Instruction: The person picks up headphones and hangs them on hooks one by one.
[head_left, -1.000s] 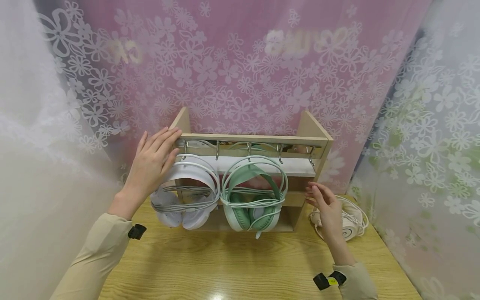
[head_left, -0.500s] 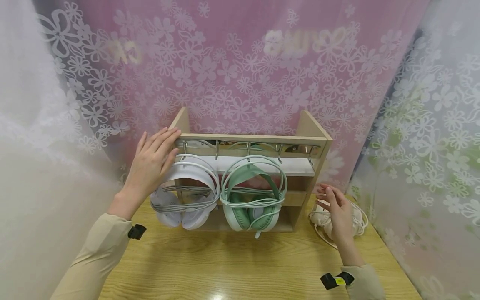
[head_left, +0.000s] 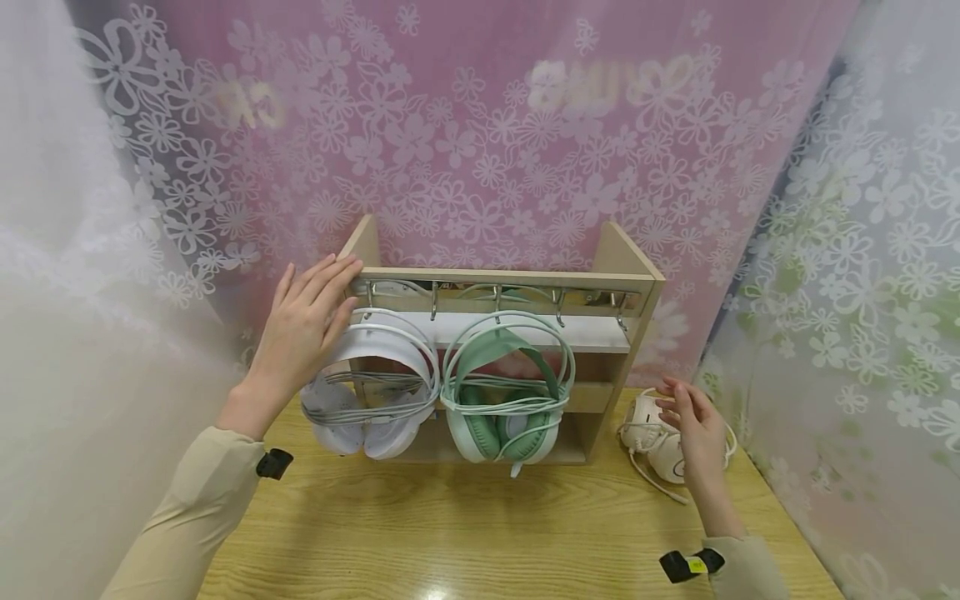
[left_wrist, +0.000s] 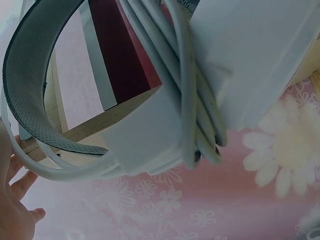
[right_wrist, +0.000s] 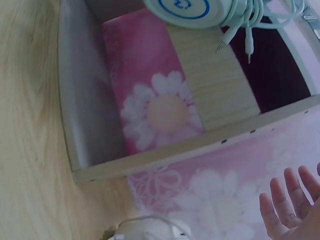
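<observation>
My left hand (head_left: 303, 321) rests with extended fingers on the upper left corner of a wooden rack (head_left: 510, 273). White headphones (head_left: 386, 340), a grey cord wound round them, hang from a hook just beside that hand; their padded headband (left_wrist: 25, 75) fills much of the left wrist view. Green headphones (head_left: 476, 354) with a wrapped cord hang to their right. At the rack's right side, my right hand (head_left: 701, 433) hovers with loosely bent fingers and nothing in it. Behind and below it lie cream headphones (head_left: 641, 427) on the table, partly covered by the hand.
Several metal hooks (head_left: 559, 308) line the rack's front rail, with a white shelf (head_left: 592, 333) behind them. The wooden table (head_left: 465, 533) extends in front. Flowered curtains (head_left: 480, 150) close in the back and sides.
My right hand has moved right, away from the rack's side and across the cream headphones, uncovering their left part. The left hand and the hanging headphones have stayed in place.
</observation>
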